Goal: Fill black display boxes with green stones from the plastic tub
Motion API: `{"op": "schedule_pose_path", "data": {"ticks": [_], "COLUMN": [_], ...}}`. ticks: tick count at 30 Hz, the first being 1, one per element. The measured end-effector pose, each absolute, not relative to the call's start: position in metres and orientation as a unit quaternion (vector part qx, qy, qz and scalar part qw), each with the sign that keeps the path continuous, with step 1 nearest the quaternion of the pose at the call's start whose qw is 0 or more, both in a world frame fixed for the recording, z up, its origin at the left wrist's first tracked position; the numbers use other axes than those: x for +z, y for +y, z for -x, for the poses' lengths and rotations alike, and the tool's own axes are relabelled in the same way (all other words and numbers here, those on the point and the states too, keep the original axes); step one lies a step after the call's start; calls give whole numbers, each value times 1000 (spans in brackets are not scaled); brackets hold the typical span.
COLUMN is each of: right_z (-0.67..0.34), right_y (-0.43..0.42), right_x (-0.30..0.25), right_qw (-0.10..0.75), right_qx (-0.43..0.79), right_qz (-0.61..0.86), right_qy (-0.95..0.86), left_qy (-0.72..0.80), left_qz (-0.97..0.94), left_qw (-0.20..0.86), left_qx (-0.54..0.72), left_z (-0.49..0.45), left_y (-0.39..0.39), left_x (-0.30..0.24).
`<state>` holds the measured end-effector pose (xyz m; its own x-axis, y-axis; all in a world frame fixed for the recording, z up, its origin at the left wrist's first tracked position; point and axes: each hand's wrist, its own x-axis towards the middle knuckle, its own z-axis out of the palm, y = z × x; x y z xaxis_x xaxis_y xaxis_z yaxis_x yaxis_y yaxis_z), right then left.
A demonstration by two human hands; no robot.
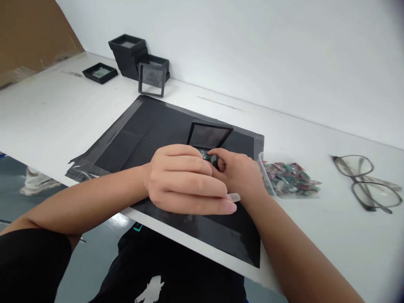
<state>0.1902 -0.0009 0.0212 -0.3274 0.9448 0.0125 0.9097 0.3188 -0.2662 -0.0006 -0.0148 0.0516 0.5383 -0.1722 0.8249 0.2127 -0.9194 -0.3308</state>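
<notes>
A black display frame [210,135] stands hinged open on the black mat, its clear-windowed lid tilted up. Small greenish pieces [204,154] show in its lower half, just past my fingers. In front of them my left hand [187,179] is closed, fingers curled with the back of the hand toward me; whatever it grips is hidden. My right hand [237,170] bends its thumb and index finger at the right side of the frame, the index fingertip at the greenish pieces. Between its fingers I cannot make out what is held.
A clear plastic box [267,178] of wrapped red and green pieces [289,179] sits right of the mat [139,131]. Eyeglasses [363,181] lie farther right. Black frames [127,56] are stacked at the back left, with one upright [152,80] and another lying flat [100,73].
</notes>
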Motion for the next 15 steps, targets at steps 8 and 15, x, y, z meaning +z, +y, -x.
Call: {"op": "schedule_pose_path", "data": {"ticks": [8,15], "right_z": [-188,-197], "right_y": [-1,3], "right_x": [18,15], "right_qw": [82,102], "right_qx": [92,105], "right_qz": [558,531], "right_qy": [-820,-835], "left_qy": [-54,-39], "left_qz": [882,867], "left_qw": [118,180], "left_qx": [-453,-463], "left_z": [-2,-2], "left_y": [-12,-11], "left_x": [49,49]}}
